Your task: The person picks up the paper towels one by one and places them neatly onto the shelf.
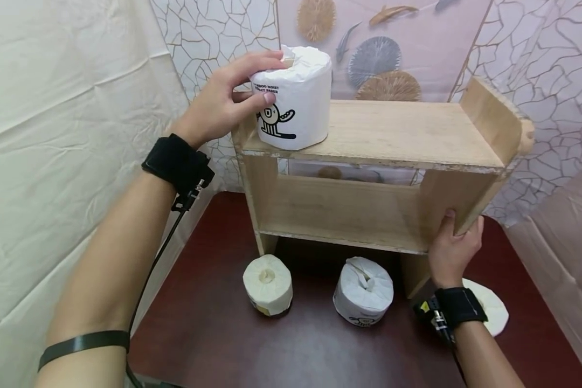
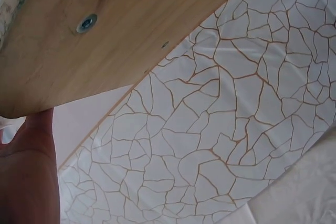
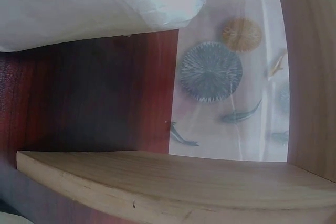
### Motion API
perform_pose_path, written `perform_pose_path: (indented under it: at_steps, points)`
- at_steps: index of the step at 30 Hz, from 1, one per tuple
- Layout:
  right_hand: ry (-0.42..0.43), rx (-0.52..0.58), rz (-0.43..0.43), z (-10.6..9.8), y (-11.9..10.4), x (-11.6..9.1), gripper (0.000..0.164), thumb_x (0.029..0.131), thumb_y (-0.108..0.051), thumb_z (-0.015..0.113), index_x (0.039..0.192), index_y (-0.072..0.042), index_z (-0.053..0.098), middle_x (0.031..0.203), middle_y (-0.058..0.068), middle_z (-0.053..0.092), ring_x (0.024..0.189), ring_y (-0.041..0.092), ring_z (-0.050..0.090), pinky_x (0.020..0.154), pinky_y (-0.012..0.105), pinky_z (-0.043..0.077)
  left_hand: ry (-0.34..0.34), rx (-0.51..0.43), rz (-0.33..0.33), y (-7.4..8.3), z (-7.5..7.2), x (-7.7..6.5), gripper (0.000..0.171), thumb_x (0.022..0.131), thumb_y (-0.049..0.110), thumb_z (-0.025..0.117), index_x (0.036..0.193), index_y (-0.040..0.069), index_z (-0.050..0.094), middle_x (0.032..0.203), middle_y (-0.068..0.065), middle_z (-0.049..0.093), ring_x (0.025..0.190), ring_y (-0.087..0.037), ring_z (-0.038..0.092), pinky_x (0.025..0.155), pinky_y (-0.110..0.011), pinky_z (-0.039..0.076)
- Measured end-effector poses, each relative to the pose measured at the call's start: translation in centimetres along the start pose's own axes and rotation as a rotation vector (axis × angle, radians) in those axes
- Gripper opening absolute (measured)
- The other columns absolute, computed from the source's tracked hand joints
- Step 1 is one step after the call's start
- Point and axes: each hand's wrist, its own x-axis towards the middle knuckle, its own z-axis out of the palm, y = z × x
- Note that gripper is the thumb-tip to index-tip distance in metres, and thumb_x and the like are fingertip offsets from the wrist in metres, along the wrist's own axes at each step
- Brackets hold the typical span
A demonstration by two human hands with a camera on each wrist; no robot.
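I have the left hand [image 1: 215, 108] grasping a wrapped toilet roll [image 1: 305, 110], thumb on its near printed side and fingertips by the hole on top. That roll is at the left end of the wooden shelf's top board [image 1: 397, 132]; I can't tell whether its base fully bears on the wood. With the right hand [image 1: 455, 253] I grip the shelf's right side panel [image 1: 456, 194], low down, thumb toward the inner face. On the dark red table [image 1: 199, 302], near the shelf, I see a cream roll [image 1: 274, 293] to the left, a white roll [image 1: 366, 296] right of it, and farther right a pale round thing [image 1: 497, 312] partly hidden behind the wrist strap [image 1: 461, 306]
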Motion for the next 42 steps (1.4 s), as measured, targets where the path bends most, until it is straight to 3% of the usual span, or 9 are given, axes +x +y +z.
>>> perform_pose_path:
  at_steps: [5,13,21,35,42]
  points:
    - [-0.005,0.003,-0.006,0.1,-0.3,0.3,0.029,0.103,-0.019,0.065,0.130,-0.009,0.071,0.109,-0.021,0.057,0.111,0.009,0.059,0.096,0.023,0.041,0.011,0.013,-0.007,0.9,0.0,-0.1,0.045,0.100,0.019,0.067,0.144,0.010,0.063,0.161,0.001,0.049,0.144,-0.012,0.047,0.107,-0.039,0.052]
    - [-0.010,-0.007,0.003,0.0,0.3,-0.2,0.030,0.103,-0.022,0.067,0.130,-0.011,0.071,0.110,-0.021,0.058,0.111,0.009,0.059,0.094,0.022,0.042,-0.018,-0.015,-0.035,-0.1,-0.2,0.0,0.049,0.098,0.017,0.072,0.146,0.012,0.062,0.162,0.004,0.048,0.142,-0.017,0.050,0.105,-0.041,0.054]
    - [0.003,0.006,-0.010,0.1,-0.9,-0.2,0.029,0.102,-0.016,0.065,0.130,-0.008,0.071,0.110,-0.022,0.057,0.113,0.009,0.058,0.099,0.024,0.041,0.016,-0.019,-0.037,0.2,0.0,0.2,0.050,0.095,0.011,0.080,0.142,0.009,0.065,0.159,0.005,0.050,0.136,-0.018,0.053,0.100,-0.037,0.056]
    - [-0.002,0.011,-0.034,0.0,-1.2,-0.3,0.030,0.102,-0.015,0.064,0.130,-0.007,0.072,0.109,-0.023,0.056,0.112,0.009,0.058,0.098,0.024,0.041,0.050,0.169,-0.080,2.2,0.7,0.9,0.050,0.095,0.026,0.081,0.140,0.011,0.067,0.155,0.005,0.053,0.135,-0.009,0.050,0.098,-0.038,0.057]
    - [-0.008,0.025,-0.004,0.0,-2.2,-0.5,0.031,0.102,-0.016,0.064,0.132,-0.009,0.071,0.111,-0.022,0.056,0.115,0.011,0.060,0.099,0.024,0.042,0.080,0.297,-0.085,3.8,1.4,1.0,0.051,0.096,0.038,0.079,0.138,0.012,0.067,0.153,0.005,0.054,0.136,-0.003,0.048,0.094,-0.029,0.058]
